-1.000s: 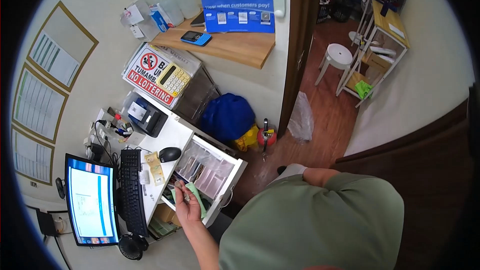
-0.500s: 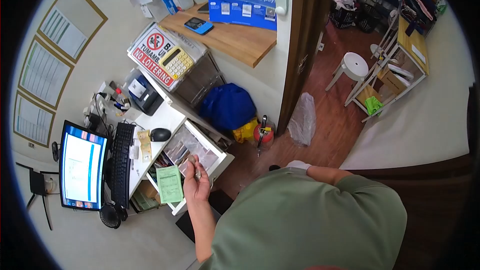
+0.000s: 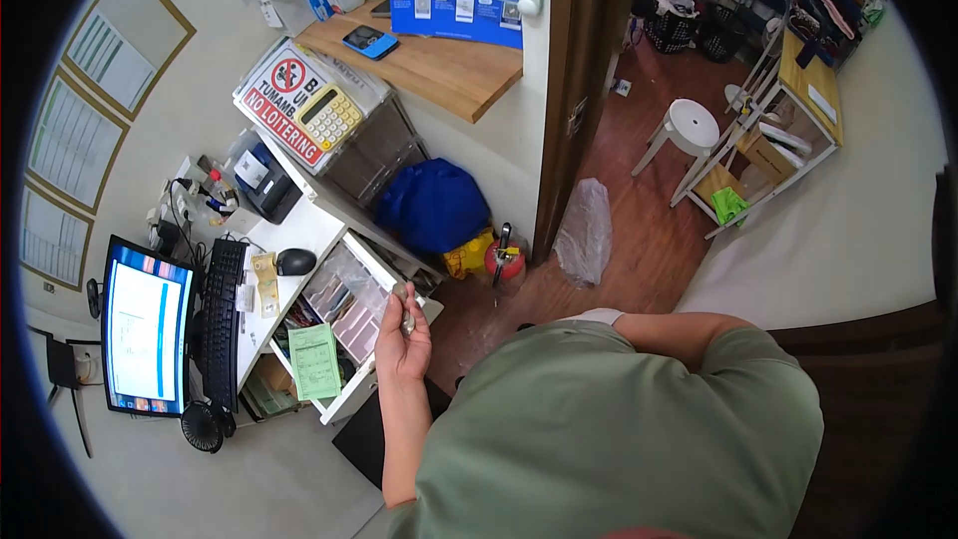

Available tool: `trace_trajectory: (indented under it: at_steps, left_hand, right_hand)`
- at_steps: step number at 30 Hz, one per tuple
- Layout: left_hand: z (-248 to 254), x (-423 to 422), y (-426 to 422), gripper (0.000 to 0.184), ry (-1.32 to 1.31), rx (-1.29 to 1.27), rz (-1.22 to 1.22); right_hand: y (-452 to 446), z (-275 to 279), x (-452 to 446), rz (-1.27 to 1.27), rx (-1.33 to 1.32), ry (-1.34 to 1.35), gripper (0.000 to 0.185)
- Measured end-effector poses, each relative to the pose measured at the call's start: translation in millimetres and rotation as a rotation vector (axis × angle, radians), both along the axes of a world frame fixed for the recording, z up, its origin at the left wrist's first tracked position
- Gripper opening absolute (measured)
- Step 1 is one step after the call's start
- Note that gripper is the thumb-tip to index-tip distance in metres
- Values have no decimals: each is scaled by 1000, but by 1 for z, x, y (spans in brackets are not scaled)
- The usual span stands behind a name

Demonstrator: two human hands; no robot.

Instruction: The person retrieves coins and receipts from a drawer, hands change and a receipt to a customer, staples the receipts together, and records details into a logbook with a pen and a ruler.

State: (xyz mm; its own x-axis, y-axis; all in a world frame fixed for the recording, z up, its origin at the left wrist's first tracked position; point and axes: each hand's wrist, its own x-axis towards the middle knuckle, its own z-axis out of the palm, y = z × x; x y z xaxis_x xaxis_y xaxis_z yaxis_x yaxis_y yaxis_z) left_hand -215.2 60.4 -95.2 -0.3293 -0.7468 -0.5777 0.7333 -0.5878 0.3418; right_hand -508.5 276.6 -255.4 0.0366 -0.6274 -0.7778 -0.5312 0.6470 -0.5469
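My left hand (image 3: pixel 404 342) is raised beside the open desk drawer (image 3: pixel 344 409), palm up. Its curled fingers pinch coins (image 3: pixel 407 321); how many cannot be told. A green printed slip (image 3: pixel 315 361) lies across the drawer's near part. Behind it, the drawer's compartments hold paper bills (image 3: pixel 364 326) and small items. My right forearm (image 3: pixel 669 330) reaches across in front of my body, and its hand is hidden behind my green shirt. Something white (image 3: pixel 597 316) shows at the forearm's end; I cannot make out what it is.
On the desk are a monitor (image 3: pixel 148 329), keyboard (image 3: pixel 222 324), mouse (image 3: pixel 295 262) and banknotes (image 3: pixel 265 284). A yellow calculator (image 3: pixel 330 118) rests on a sign. A fire extinguisher (image 3: pixel 506 262) and plastic bag (image 3: pixel 584 235) are on the floor by the doorway. A white stool (image 3: pixel 691 125) stands beyond.
The view has shifted, so the room appears farther left. My left hand has moved slightly right, away from the green slip, still with the coins. More of the drawer's bills show.
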Motion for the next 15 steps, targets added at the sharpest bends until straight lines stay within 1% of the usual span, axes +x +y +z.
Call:
trace_trajectory:
  at_steps: [2, 4, 6, 7, 8, 10, 11, 12, 14, 15]
  left_hand:
    - [3, -5, -2, 21, -6, -12, -6]
    - [4, -6, -2, 21, 18, -20, -19]
    - [6, -5, -2, 22, 26, 5, -19]
    - [5, -3, -3, 22, 28, 21, -13]
    - [8, -2, -2, 22, 30, 22, -13]
    - [13, 1, 0, 24, 8, 11, 13]
    - [10, 7, 0, 25, 25, -8, 7]
    - [7, 11, -1, 27, 46, -30, -6]
    - [8, 11, 2, 28, -10, -12, 57]
    - [6, 12, 4, 28, 9, 21, 61]
  right_hand:
    - [7, 7, -5, 92, -31, 10, 33]
    - [19, 24, -14, 268, -98, 71, 33]
    - [31, 45, -24, 458, -226, 190, 32]
    - [34, 58, -28, 511, -314, 259, 32]
    - [38, 69, -34, 507, -401, 306, 31]
    - [37, 86, -36, 216, -657, 278, 18]
    - [25, 110, -37, 110, -444, 315, 14]
    - [15, 107, -49, -368, -339, 58, 13]
    - [-7, 107, -60, -925, -334, -608, 23]
    - [-19, 120, -61, -965, -323, -802, 28]
